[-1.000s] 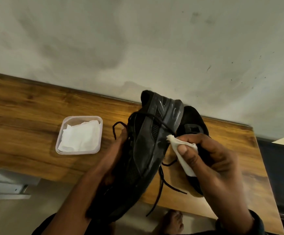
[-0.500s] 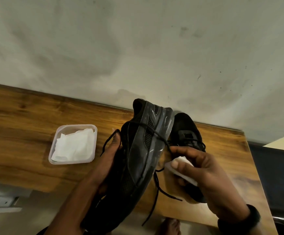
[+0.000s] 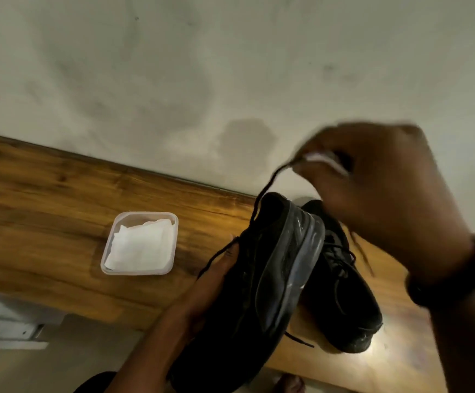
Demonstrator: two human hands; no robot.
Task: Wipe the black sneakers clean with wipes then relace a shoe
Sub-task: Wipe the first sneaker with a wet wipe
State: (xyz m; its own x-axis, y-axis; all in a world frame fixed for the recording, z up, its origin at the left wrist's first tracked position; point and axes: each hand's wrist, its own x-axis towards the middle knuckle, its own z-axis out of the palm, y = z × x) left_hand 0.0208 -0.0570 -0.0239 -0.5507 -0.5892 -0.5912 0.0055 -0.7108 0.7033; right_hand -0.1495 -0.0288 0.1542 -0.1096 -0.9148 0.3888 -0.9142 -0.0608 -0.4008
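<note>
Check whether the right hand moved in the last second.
Yes: the right hand rose from beside the tabletop sneaker to up against the wall, pulling a shoelace.

The person is wearing a wide black band (image 3: 457,276) around the wrist of the right hand (image 3: 378,188). The band is showing blurred, so its face and clasp cannot be told. The right forearm behind the band is showing bare. The left hand (image 3: 213,282) and its forearm are showing bare as well. A dark garment (image 3: 94,382) is showing beside the left forearm, and a bare foot (image 3: 290,384) is showing at the lower edge.
</note>
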